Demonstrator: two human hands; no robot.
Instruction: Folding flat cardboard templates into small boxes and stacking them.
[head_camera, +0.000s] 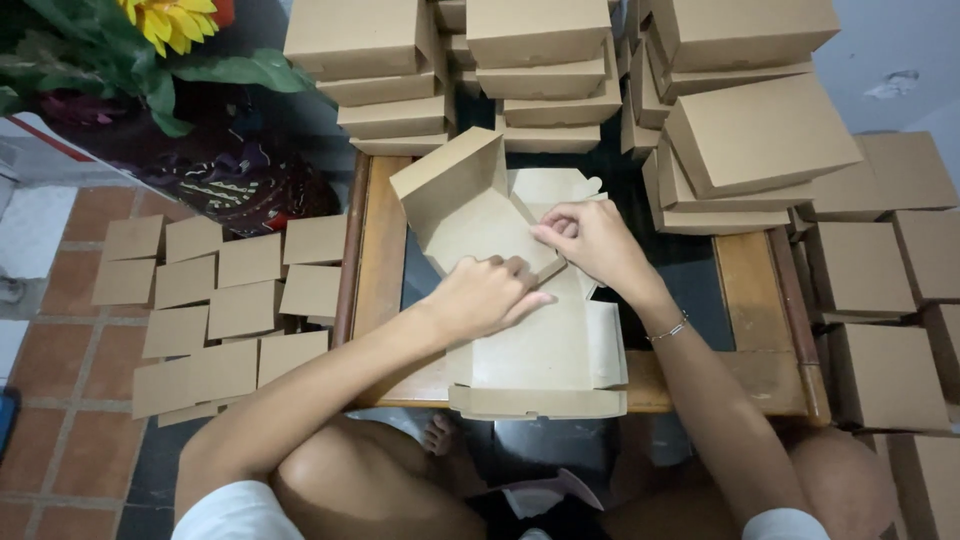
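Note:
A half-folded brown cardboard box (540, 350) lies open on a small wooden table with a dark glass top (745, 275). One end panel stands raised at the far left of the box. My left hand (485, 295) presses down on the box's middle fold, fingers pointing right. My right hand (590, 240) pinches a side flap just beyond it, near the fold. A thin bracelet circles my right wrist. Both hands touch the same box, close together.
Stacks of finished brown boxes (545, 70) crowd the table's far side and right (760, 135). More boxes sit on the floor at the right (880, 270). Rows of folded boxes (215, 300) cover the tiled floor at the left. A sunflower plant (165, 25) stands far left.

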